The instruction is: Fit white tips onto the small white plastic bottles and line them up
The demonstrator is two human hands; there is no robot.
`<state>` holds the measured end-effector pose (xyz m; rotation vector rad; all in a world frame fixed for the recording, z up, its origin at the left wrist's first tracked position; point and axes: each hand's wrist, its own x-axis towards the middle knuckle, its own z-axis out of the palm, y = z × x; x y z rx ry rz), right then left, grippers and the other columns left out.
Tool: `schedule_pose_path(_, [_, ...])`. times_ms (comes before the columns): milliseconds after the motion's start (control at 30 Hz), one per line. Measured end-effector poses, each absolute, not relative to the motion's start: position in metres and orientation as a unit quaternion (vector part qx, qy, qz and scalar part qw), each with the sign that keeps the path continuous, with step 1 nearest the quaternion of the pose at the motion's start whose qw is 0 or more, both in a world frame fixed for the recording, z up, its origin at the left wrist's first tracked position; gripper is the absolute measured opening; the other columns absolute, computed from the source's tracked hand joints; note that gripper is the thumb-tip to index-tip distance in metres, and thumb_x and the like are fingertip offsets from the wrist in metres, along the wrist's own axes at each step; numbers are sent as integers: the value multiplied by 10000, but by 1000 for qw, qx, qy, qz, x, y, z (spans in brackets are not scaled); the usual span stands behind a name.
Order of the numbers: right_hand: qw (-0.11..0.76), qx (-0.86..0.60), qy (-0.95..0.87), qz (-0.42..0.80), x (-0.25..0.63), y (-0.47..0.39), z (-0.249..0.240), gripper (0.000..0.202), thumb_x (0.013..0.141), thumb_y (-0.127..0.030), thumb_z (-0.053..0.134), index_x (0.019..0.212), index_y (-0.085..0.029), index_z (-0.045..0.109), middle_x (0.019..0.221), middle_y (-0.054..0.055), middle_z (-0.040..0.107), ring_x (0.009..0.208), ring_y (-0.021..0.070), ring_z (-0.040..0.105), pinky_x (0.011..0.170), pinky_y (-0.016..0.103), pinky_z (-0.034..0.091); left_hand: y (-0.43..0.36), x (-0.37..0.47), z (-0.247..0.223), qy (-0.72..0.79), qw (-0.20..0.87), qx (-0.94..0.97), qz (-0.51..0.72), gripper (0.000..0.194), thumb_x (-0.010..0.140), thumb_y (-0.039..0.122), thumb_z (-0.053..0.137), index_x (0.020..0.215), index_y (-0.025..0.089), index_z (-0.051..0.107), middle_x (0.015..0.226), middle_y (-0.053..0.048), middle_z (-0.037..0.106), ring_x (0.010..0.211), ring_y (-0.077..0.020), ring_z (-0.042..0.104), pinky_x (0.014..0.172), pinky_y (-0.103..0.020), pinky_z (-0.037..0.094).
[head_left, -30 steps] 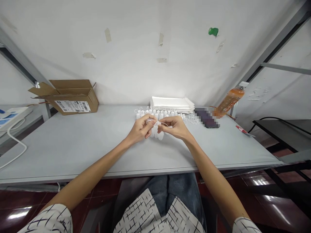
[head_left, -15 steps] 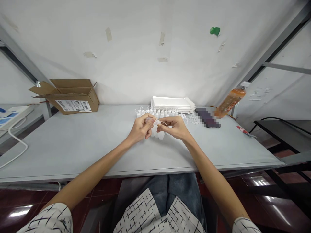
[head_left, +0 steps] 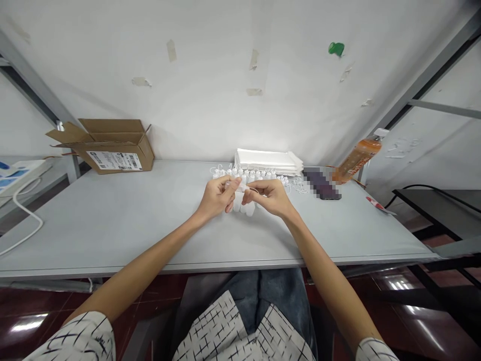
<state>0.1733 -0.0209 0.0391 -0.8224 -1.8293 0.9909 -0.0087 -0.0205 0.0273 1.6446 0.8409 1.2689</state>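
Between both hands is a small white plastic bottle (head_left: 241, 187), mostly covered by fingers. My left hand (head_left: 217, 196) is closed around its body, thumb on top. At its capped end, my right hand (head_left: 273, 195) pinches with thumb and fingertips, and a thin white cord loop curves out beside them. Whether the right fingertips grip the cap or the cord cannot be made out exactly. Below and behind the hands, several similar white bottles (head_left: 248, 208) lie and stand in a group on the grey table (head_left: 150, 220), with looped cords at their tops.
A stack of white sheets or pouches (head_left: 266, 159) lies against the wall. To the right are loose white cord pieces (head_left: 299, 186), a dark phone (head_left: 323, 185), and a leaning orange drink bottle (head_left: 358, 158). An open cardboard box (head_left: 116, 150) stands at back left.
My left thumb and the small bottle have shifted slightly, exposing more of the bottle between the hands. Both hands keep their hold, and the camera view has moved a little.
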Motion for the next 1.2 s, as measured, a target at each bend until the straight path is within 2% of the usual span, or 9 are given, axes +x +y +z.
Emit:
schedule_pose_path(133, [441,-335,-708,438,171,-21,38,271,836,-403,683,777,-143,729,667,47,717,633,170,696,633,285,547,-20,-13,32,348,327,715,511,380,951,470,549,767,143,604,484,43,500,390,-61,482,423,-186,372])
schedule_pose_path(267, [448,-345,-678,469,173,-19,39,257,805,-385,692,732,-140,725,634,50,714,620,182,699,658,311,558,-19,-17,34,309,218,782,496,236,950,342,545,986,140,659,795,-31,667,515,-62,558,478,-184,438])
schedule_pose_path(400, [470,-340,-646,496,176,-17,40,228,793,-325,649,663,-143,698,556,28,669,555,173,673,603,300,530,-16,-20,29,247,153,841,457,286,907,232,564,1169,148,644,921,-69,705,672,-108,635,513,-183,486])
schedule_pose_path(500, [456,-342,-653,498,176,-17,40,241,797,-304,621,628,-144,685,529,22,645,527,156,645,565,277,483,-15,-21,26,255,133,842,456,300,922,215,551,1201,159,646,969,-78,724,726,-120,646,534,-186,503])
schedule_pose_path(767, [432,-327,-665,515,173,-17,39,309,826,-332,579,595,-143,657,504,19,606,499,150,616,545,275,456,-17,-19,28,263,185,846,424,260,966,253,510,1172,154,634,1026,-85,717,804,-135,651,555,-184,478])
schedule_pose_path(1000, [415,-320,-681,511,180,-16,38,298,816,-321,627,567,-156,638,491,4,592,514,151,625,562,275,478,-20,-18,27,286,274,833,387,279,969,337,501,1180,167,571,869,-32,688,641,-110,605,561,-200,464])
schedule_pose_path(1100, [398,-321,-687,517,181,-17,39,289,810,-329,635,580,-154,653,485,4,595,510,154,629,554,275,484,-21,-19,30,289,313,819,385,269,954,363,521,1133,171,579,856,-28,667,610,-103,578,563,-209,458])
schedule_pose_path(1200, [390,-318,-686,526,181,-19,40,255,802,-309,618,619,-145,682,479,2,597,512,161,640,556,279,499,-23,-18,34,278,391,784,395,257,936,382,549,1060,160,591,752,1,597,549,-87,523,524,-213,429])
